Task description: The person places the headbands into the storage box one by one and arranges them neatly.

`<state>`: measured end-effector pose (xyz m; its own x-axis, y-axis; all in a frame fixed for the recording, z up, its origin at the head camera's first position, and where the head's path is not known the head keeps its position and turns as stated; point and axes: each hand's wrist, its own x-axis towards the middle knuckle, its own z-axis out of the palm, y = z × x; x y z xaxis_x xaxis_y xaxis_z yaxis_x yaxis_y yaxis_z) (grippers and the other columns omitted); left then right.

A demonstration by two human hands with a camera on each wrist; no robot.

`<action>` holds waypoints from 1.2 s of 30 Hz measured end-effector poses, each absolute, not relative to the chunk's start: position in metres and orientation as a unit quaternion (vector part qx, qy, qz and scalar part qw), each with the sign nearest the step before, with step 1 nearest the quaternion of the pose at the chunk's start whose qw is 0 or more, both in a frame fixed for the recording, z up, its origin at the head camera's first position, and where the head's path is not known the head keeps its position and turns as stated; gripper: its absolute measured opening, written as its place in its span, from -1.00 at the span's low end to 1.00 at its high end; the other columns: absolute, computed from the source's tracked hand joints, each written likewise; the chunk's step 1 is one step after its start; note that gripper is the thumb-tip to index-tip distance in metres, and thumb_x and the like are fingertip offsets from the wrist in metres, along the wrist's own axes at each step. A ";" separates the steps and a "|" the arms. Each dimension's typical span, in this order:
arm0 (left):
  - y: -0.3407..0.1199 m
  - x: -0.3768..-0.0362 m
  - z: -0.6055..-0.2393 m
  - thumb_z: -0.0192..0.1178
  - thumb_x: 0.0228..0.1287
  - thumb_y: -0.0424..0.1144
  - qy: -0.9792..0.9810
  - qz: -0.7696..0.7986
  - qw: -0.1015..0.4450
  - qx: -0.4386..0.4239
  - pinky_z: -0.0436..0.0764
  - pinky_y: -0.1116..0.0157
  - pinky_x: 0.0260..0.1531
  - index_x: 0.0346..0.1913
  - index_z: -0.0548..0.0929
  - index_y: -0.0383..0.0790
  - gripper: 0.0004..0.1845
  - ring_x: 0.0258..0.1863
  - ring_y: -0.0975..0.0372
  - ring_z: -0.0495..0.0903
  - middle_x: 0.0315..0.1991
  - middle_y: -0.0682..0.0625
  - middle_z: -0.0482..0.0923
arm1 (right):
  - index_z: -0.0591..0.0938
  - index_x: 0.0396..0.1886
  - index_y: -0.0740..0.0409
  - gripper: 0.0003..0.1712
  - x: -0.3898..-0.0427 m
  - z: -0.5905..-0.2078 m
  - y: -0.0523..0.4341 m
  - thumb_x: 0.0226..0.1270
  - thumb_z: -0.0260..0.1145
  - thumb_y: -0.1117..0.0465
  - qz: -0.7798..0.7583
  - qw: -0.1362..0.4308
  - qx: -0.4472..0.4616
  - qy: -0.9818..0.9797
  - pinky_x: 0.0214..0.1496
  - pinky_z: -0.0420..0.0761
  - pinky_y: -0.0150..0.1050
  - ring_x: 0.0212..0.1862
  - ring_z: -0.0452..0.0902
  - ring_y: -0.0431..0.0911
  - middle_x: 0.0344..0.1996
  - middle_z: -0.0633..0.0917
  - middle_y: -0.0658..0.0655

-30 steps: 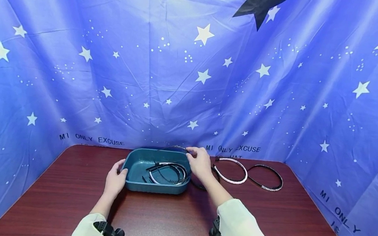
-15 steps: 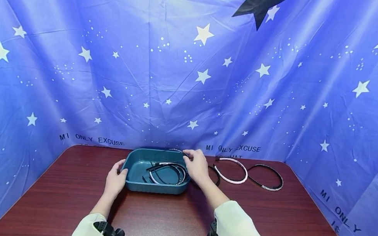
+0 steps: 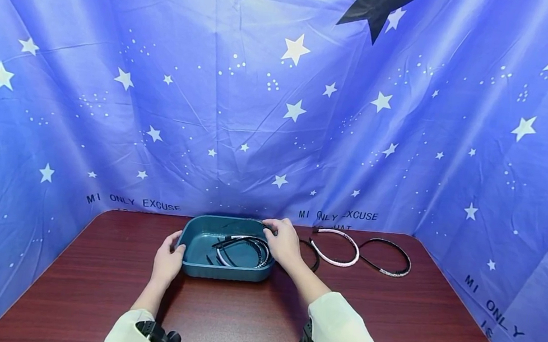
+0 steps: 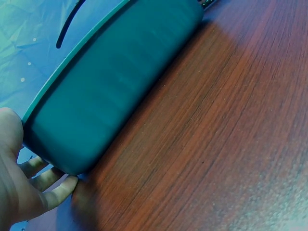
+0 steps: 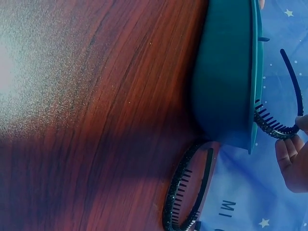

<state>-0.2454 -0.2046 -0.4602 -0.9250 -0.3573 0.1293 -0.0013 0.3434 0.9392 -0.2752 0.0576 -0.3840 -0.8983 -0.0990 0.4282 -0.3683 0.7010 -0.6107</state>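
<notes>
Foreground first, the wood-grain counter [image 3: 236, 324], and here's the left hand [image 3: 169, 258], its grip curled round the end of the teal basin [image 3: 224, 270]. A tangle of headbands [image 3: 265, 256] lies inside. Over the back right corner, the right hand [image 3: 286, 244] pinches a glittery black headband [image 5: 275, 133], one end dipping behind the wall! Looks like the lowering-in step; it calls for clearing the rim, then loosening that pinch. Beyond: a black toothed headband [image 3: 316, 261], a pinkish-white headband [image 3: 356, 256] and a glitter-trimmed headband [image 3: 394, 274], well apart from the basin.

one tub [image 3: 227, 273], three headbands [image 3: 341, 264] on table [image 3: 231, 324]
</notes>
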 end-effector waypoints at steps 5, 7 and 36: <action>-0.205 -0.246 -0.461 -0.10 0.35 -0.37 -0.803 -0.563 0.158 0.112 0.31 -0.01 0.20 0.30 0.30 -0.29 -0.54 0.17 -0.08 0.34 0.25 -0.31 0.33 | 0.70 -0.11 0.07 -0.75 -0.274 -0.383 0.056 0.21 0.28 0.24 0.365 0.181 0.132 -0.904 -0.37 0.37 -0.33 -0.39 0.40 -0.15 -0.40 0.53 0.09; -0.205 -0.246 -0.461 -0.10 0.35 -0.37 -0.803 -0.563 0.157 0.113 0.31 -0.02 0.20 0.30 0.30 -0.29 -0.54 0.17 -0.08 0.34 0.25 -0.31 0.33 | 0.70 -0.11 0.06 -0.75 -0.274 -0.383 0.056 0.21 0.28 0.24 0.364 0.177 0.129 -0.905 -0.38 0.37 -0.33 -0.40 0.39 -0.16 -0.39 0.53 0.07; -0.207 -0.246 -0.460 -0.11 0.37 -0.35 -0.805 -0.565 0.142 0.112 0.28 -0.06 0.24 0.32 0.28 -0.27 -0.53 0.22 -0.11 0.30 0.26 -0.35 0.30 | 0.68 -0.11 0.15 -0.72 -0.285 -0.403 0.109 0.17 0.32 0.18 0.371 0.182 0.084 -0.907 -0.09 0.52 -0.07 -0.15 0.57 0.02 -0.21 0.64 0.18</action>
